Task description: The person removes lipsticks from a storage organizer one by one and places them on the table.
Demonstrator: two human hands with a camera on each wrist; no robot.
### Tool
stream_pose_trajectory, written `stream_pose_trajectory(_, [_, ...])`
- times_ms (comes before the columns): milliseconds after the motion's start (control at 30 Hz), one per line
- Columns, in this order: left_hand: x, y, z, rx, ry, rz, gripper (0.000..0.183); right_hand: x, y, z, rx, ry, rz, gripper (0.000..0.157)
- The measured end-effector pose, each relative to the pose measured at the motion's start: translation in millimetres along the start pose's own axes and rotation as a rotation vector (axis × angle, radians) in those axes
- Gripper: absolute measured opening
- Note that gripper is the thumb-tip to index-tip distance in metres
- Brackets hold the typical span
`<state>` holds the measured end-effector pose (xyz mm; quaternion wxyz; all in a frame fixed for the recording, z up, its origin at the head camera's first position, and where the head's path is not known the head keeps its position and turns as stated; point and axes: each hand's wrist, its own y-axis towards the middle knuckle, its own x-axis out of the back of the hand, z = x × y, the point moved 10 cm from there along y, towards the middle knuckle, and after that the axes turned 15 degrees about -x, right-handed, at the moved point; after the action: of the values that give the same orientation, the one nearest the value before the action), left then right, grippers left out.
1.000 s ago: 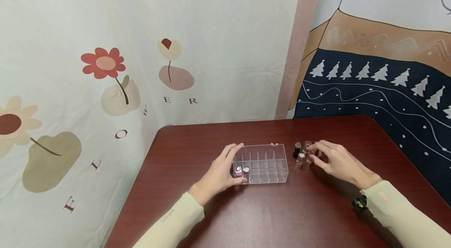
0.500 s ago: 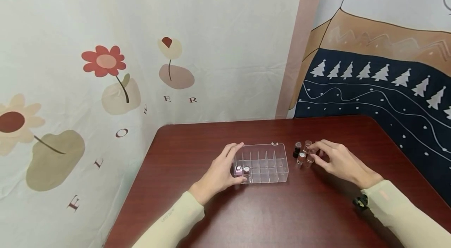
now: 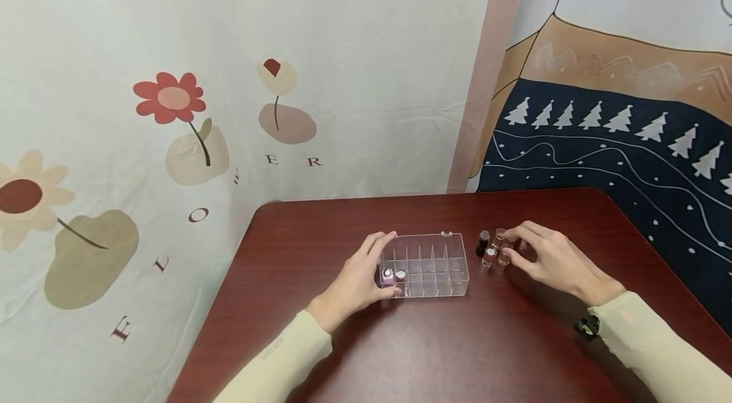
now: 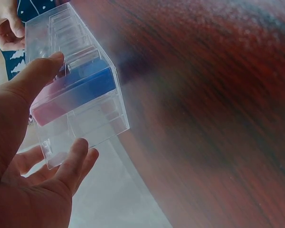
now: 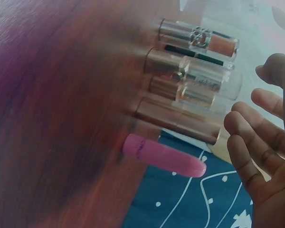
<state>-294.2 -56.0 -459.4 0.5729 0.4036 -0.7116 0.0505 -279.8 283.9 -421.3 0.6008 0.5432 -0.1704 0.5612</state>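
Note:
In the head view my left hand point(image 3: 354, 279) grips the left end of a clear divided box point(image 3: 446, 288), its thumb at the near side and fingers at the far side. A pink item point(image 3: 388, 277) and a silver-topped one point(image 3: 401, 276) stand in its left compartments. The left wrist view shows pink and blue point(image 4: 96, 83) through the box wall. My right hand point(image 3: 551, 260) hovers beside upright lipsticks, fingers and thumb spread apart. The right wrist view shows a silver-and-orange tube point(image 5: 199, 39), clear-capped gold lipsticks point(image 5: 180, 71), a rose-gold tube point(image 5: 178, 121) and a pink tube point(image 5: 164, 156).
A black tube point(image 3: 483, 244) stands at the left of the lipstick group, just right of the box. The dark red wooden table point(image 3: 457, 352) ends at a patterned cloth wall point(image 3: 366, 72). A navy cloth with white trees point(image 3: 600, 142) hangs behind the right side.
My right hand's fingers and thumb have spread wider and drawn slightly back to the right from the lipsticks. The left hand and box hold their place.

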Motion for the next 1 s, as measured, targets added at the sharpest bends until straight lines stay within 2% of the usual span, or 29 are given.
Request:
stream_pose_trajectory(233, [-0.5, 1.4, -0.7, -0.007, 0.001, -0.007, 0.119, 2.4, 4.0, 19.1, 0.088, -0.034, -0.044, 0.037])
stream_pose_trajectory(433, [1.1, 2.5, -1.8, -0.023, 0.009, -0.005, 0.118, -3.9, 8.2, 37.1, 0.124, -0.035, -0.048, 0.039])
stream_pose_trajectory(800, [2.8, 1.2, -0.5, -0.021, -0.018, 0.024, 0.12, -28.9, 20.7, 81.0, 0.216, -0.009, -0.016, 0.04])
stream_pose_trajectory(1000, [2.9, 2.4, 0.3, -0.019, -0.017, 0.047, 0.122, -47.0, 28.3, 111.0, 0.242, -0.003, 0.054, 0.04])
